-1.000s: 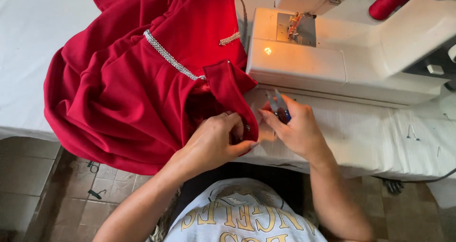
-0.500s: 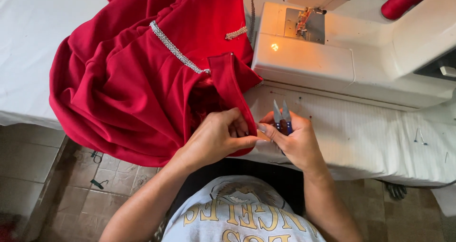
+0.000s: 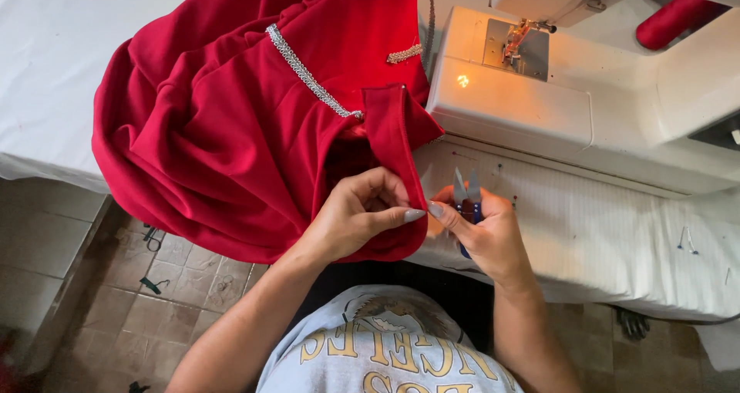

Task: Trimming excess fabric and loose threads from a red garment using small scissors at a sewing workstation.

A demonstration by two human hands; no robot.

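At the near edge of the table (image 3: 617, 246), in the middle of the view, the left hand (image 3: 362, 219) is closed on a fold of the red garment (image 3: 231, 131), with the thumb stretched to the right along the hem. Just beside it, the right hand (image 3: 486, 235) grips small thread snips (image 3: 467, 200) with a blue handle; the two metal blades point to the far side and are a little apart. The thumb of the right hand touches the edge of the cloth, next to the left thumb.

Compared with one second ago, both hands are a little lower in the view, and the snips now stand more upright with the blades clearly visible above the fingers. The garment lies much the same.

The red garment spreads to the left and far side, hanging over the table edge towards the tiled floor (image 3: 116, 316). A silver beaded trim (image 3: 308, 73) runs across it. To the far right stands a white sewing machine (image 3: 555, 92) with its small lamp on, and the table carries a white ribbed cover.
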